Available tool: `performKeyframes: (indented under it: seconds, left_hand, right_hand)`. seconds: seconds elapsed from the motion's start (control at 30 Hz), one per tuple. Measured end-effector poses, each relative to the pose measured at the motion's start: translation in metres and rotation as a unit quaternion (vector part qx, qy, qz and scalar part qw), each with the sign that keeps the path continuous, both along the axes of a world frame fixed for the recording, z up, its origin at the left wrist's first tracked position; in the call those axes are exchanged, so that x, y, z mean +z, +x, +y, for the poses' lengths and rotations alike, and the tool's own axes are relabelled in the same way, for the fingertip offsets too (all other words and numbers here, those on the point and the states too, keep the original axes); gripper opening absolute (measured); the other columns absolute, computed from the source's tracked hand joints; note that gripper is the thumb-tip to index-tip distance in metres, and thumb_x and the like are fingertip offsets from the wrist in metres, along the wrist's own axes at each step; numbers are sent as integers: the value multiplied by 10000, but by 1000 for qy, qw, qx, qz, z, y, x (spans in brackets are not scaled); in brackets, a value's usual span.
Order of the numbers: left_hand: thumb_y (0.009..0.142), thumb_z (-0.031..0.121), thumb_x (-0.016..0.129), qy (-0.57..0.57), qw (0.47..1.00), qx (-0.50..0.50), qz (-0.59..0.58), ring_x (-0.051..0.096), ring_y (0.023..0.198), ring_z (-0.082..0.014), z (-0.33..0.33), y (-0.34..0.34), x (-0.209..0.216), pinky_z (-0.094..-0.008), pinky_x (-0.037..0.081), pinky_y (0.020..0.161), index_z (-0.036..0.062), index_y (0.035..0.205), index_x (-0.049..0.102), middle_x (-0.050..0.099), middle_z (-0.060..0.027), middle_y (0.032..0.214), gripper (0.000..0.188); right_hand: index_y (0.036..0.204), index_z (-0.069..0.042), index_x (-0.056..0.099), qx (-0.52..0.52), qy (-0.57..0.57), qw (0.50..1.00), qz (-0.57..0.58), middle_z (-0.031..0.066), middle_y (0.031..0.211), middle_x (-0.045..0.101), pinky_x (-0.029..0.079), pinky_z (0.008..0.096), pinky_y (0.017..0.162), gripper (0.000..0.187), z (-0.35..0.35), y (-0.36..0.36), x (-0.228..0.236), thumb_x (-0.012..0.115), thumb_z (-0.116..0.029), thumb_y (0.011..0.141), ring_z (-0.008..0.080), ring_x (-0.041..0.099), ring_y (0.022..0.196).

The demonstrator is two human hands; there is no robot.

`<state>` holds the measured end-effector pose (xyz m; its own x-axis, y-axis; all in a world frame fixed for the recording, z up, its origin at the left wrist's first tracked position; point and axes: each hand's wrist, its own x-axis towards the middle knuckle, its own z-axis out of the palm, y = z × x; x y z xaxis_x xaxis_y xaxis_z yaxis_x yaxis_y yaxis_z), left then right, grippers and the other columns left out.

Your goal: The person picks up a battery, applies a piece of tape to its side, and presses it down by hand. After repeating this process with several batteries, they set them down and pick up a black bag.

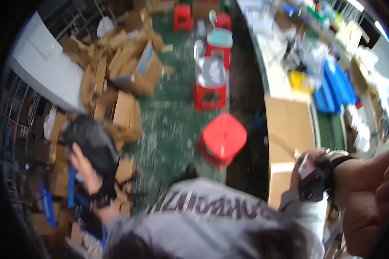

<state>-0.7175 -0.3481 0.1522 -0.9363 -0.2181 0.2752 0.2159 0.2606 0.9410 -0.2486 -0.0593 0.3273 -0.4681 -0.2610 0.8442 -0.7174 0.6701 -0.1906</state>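
Note:
My left hand (85,170) is out to the left, a black strap around its wrist. Its fingers look stretched out and apart, beside or over a dark rounded, bag-like thing (93,140); I cannot tell whether they touch it. On the right my bent arm wears a black wrist device (314,176). My right hand (363,209) is raised very close, large at the edge of the view. Its fingers look curled, but their tips and anything within them are hidden by the dark rim.
Flattened and open cardboard boxes (132,71) pile up at the left, beside a white pillar (47,60). A red stool (224,136) stands ahead on the green floor, with several more behind. The long table (268,56) at right carries cardboard, plastic bags and blue pieces (335,86).

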Motion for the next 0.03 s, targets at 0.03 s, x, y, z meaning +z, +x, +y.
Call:
performKeyframes:
  seconds: [0.03]
  left_hand:
    - [860, 426, 483, 18, 999, -4, 45, 487, 1028, -210, 3, -18, -11, -302, 375, 897, -52, 1189, 452, 475, -148, 1209, 581]
  right_hand:
    - [1231, -157, 400, -14, 38, 999, 27, 78, 1131, 479, 355, 476, 804, 667, 11, -23, -9, 606, -534, 721, 253, 444, 998]
